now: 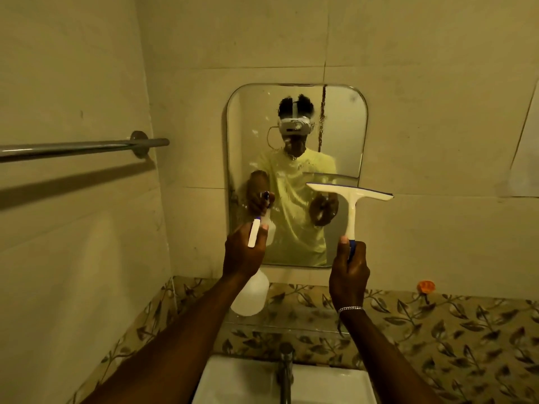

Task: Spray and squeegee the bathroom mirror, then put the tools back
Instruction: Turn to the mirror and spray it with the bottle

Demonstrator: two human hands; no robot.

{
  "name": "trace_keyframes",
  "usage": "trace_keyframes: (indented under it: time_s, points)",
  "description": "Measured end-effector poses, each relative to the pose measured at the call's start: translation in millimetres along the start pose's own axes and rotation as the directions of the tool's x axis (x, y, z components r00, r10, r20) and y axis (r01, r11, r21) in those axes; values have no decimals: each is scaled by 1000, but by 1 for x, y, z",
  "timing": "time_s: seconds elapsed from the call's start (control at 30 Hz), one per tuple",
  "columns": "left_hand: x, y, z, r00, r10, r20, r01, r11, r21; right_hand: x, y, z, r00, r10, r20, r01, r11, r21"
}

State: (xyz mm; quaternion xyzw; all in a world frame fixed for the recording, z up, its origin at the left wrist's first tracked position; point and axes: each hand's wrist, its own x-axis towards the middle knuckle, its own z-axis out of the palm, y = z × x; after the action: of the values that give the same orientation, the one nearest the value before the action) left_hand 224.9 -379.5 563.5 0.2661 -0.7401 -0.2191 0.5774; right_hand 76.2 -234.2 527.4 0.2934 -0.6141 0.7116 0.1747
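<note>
Fingers of the left hand (243, 252) clench the spray bottle (250, 290) while the right hand (348, 268) grips the squeegee (351, 204) raised before the wet, streaked mirror (344, 132), so wiping and stowing seemingly remain.

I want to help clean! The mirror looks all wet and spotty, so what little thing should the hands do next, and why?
Probably bring the squeegee in the right hand up to the top of the mirror and press its blade on the glass. Droplets already speckle the mirror, and the left hand holds the spray bottle low, so wiping seems next.
</note>
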Motion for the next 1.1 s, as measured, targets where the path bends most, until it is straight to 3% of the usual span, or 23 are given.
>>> trace_keyframes:
  time_s: [0.57,1.1]
  points:
    - [-38,46,83,978,122,170,-99,986,-137,28,10,-56,993,7,-119,-17,996,-85]
    - [-82,32,102,966,29,258,3,992,-126,33,23,-70,989,46,-141,-60,994,-96]
